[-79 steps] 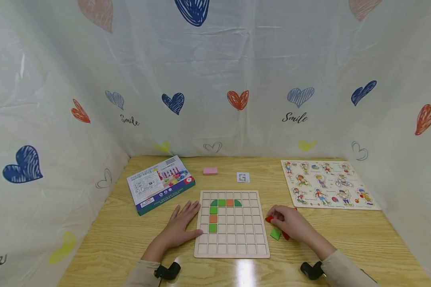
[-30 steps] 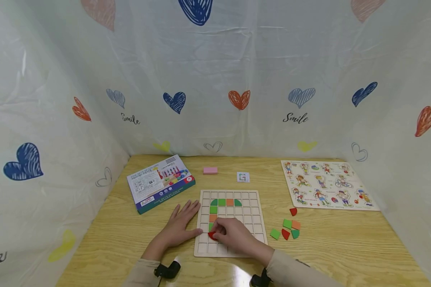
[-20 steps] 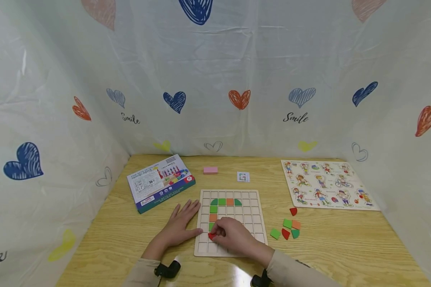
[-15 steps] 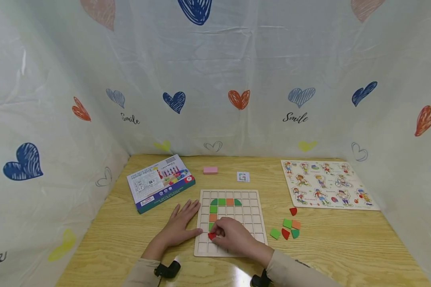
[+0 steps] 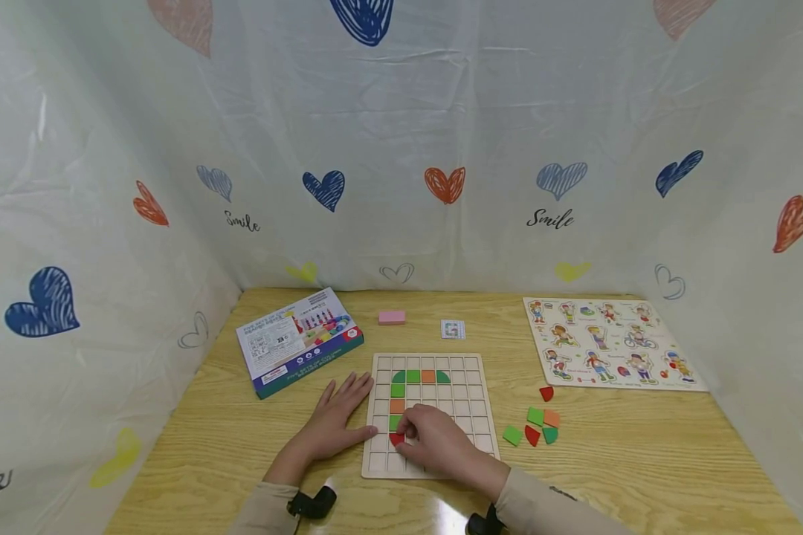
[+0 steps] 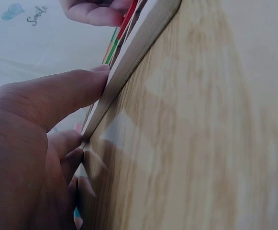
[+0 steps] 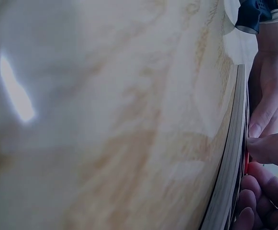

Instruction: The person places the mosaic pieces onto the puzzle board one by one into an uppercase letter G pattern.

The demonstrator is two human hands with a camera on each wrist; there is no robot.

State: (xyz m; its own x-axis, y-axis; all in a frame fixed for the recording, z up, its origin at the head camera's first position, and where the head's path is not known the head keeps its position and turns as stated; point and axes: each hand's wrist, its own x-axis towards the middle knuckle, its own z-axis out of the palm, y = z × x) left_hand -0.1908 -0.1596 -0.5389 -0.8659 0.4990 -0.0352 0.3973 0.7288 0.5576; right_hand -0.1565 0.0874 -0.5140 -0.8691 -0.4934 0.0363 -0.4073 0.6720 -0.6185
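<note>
A wooden grid board (image 5: pixel 442 446) lies on the table, with green and orange squares and green quarter-circle tiles set in an upside-down L. My right hand (image 5: pixel 438 438) is over the board, thumb and forefinger curled at a red quarter-circle tile (image 5: pixel 396 439). That tile sits in the cell below the lowest green square (image 5: pixel 395 423); in the right wrist view the thumb and finger (image 7: pixel 268 149) are on either side of its red edge. My left hand (image 5: pixel 334 420) lies spread on the table, its thumb (image 6: pixel 81 88) touching the board's left edge.
Loose red, green and orange tiles (image 5: pixel 535 417) lie right of the board. A picture puzzle board (image 5: pixel 612 345) is at the back right, a printed box (image 5: pixel 301 342) at the back left. Behind the board are a pink block (image 5: pixel 391 318) and a small picture card (image 5: pixel 453 330).
My right hand has come from the loose tiles to the board with the red quarter-circle tile. Over the last half second the tile has shifted slightly right into its cell. The left hand stays put.
</note>
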